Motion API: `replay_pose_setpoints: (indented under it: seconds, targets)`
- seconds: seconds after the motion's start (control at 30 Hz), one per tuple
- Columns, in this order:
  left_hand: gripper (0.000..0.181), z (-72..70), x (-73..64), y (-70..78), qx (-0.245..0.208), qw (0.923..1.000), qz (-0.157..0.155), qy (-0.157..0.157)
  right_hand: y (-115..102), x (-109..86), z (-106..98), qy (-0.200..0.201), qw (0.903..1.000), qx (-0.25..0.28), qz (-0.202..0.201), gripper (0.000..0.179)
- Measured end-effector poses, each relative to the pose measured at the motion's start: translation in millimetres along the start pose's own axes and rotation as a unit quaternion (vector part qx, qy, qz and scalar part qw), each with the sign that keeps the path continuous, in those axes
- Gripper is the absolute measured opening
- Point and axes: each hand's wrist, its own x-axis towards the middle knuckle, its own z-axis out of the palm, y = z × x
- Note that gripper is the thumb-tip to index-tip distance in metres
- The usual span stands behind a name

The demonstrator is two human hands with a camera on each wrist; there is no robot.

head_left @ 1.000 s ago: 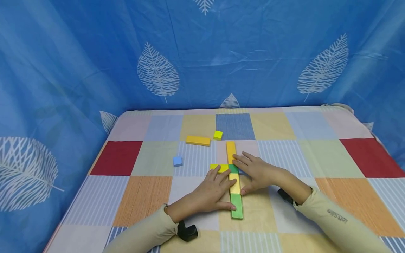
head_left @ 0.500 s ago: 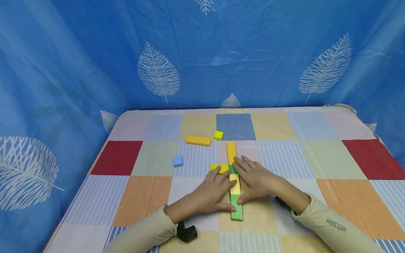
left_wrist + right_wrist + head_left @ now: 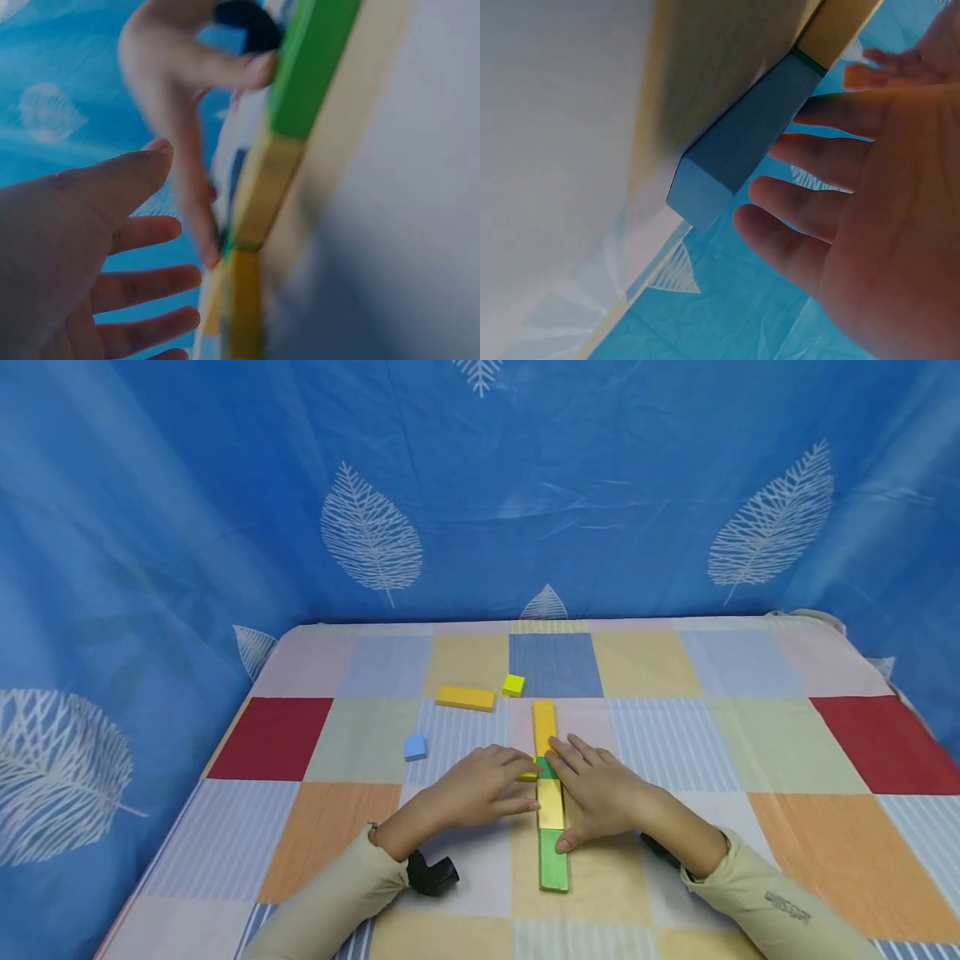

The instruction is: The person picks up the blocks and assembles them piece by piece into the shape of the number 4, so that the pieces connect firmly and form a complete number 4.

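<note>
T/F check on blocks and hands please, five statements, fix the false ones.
1. The long green block forms the near end of the block row. True.
2. The left hand grips the small blue block. False: the left hand holds nothing; the small blue block lies apart.
3. The right hand is on the right side of the block row. True.
4. The small yellow block sits on the loose orange bar. False: they lie apart on the cloth.
5. The row's far end is blue. False: it's orange.
</note>
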Motion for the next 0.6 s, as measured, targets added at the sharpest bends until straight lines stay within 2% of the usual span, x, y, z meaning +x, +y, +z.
replay_pose_setpoints:
  seconds: [0.07, 0.23, 0.33, 0.47, 0.6]
  targets:
    - [0.047, -7.8, -1.3, -8.8, -0.015, 0.9997, -0.014, 0.012, -1.0, 1.3, -0.4, -0.001, 1.0, 0.005, 0.003, 0.116]
    - [0.047, -20.8, -11.1, -34.6, -0.019, 0.9972, -0.051, 0.052, -1.6, 1.8, 0.8, 0.001, 0.9999, 0.006, 0.008, 0.117]
    - [0.048, -25.2, -19.7, -49.4, -0.024, 0.9937, -0.092, 0.06, -1.4, 1.3, 2.1, 0.003, 1.0, 0.003, 0.006, 0.117]
    - [0.053, -27.9, -29.5, -65.3, -0.027, 0.9873, -0.15, 0.047, -1.2, 1.0, 2.6, 0.005, 1.0, 0.004, 0.003, 0.117]
    - [0.057, -28.5, -35.1, -76.0, -0.007, 0.9853, -0.169, 0.023, -0.5, 0.2, 1.9, 0.003, 0.9999, 0.01, 0.005, 0.116]
